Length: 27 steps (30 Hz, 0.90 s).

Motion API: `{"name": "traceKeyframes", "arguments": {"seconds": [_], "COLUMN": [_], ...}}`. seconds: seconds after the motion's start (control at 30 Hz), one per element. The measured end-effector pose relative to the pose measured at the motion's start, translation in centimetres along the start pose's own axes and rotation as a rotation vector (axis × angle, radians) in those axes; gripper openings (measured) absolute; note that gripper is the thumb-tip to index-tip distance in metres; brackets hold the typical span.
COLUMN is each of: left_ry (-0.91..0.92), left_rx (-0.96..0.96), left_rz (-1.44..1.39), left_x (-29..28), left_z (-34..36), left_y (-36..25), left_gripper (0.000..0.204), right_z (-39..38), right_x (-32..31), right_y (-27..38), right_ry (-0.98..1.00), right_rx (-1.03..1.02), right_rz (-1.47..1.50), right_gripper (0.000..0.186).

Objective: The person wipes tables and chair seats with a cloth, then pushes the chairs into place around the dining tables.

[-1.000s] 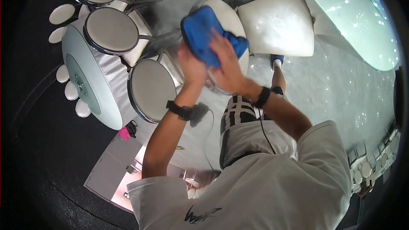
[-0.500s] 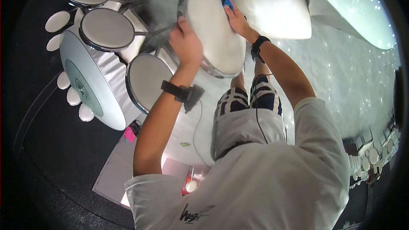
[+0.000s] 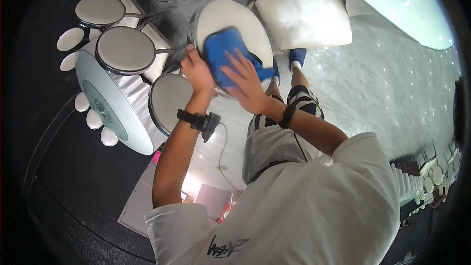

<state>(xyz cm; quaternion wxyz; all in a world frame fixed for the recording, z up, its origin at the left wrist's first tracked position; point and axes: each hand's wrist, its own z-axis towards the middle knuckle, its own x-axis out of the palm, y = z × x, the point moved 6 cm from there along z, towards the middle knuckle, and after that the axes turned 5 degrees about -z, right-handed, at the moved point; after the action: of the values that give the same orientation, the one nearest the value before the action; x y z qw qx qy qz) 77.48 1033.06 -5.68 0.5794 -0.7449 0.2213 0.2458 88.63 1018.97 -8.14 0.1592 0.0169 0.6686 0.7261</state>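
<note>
A chair with an oval white padded back [image 3: 235,12] and a shiny metal rim stands in front of me. My left hand [image 3: 197,72] is closed on the left edge of that back, its fingertips partly hidden. Across the pad's lower part lies a blue cloth [image 3: 225,44], blurred by motion. My right hand [image 3: 247,81] rests flat on the cloth with fingers spread, pressing it against the pad. One corner of the cloth hangs past the pad's right edge.
White round-backed chairs [image 3: 125,49] crowd the left, around a table with a round glass turntable [image 3: 103,110]. A white chair seat [image 3: 304,12] is just beyond my chair. Another pale round tabletop [image 3: 397,5] fills the upper right. A cable [image 3: 224,152] hangs from my left wrist device.
My right hand has moved from the pad's upper right edge down and left onto its face. The bunched cloth is now spread out. My left hand is slightly lower and further left.
</note>
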Motion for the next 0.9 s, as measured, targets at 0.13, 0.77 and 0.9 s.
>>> {"name": "traceKeyframes", "arguments": {"seconds": [0.13,0.77,0.9], "left_ry": [-0.005,0.116,0.123], "left_rx": [0.028,-0.015,0.038], "left_rz": [-0.124,-0.026,-0.008], "left_x": [-0.1,-0.1,0.9], "left_z": [-0.1,-1.0,-1.5], "left_y": [0.1,-1.2,-0.2], "left_gripper": [0.055,0.052,0.049], "right_z": [6.1,3.5,-5.2], "right_x": [0.3,1.0,0.8], "right_y": [-2.0,-30.4,-30.0], "right_ry": [0.081,-0.001,-0.099], "right_rx": [-0.154,0.902,1.12], "right_rz": [0.006,0.259,0.02], "right_gripper": [0.056,0.077,0.077]}}
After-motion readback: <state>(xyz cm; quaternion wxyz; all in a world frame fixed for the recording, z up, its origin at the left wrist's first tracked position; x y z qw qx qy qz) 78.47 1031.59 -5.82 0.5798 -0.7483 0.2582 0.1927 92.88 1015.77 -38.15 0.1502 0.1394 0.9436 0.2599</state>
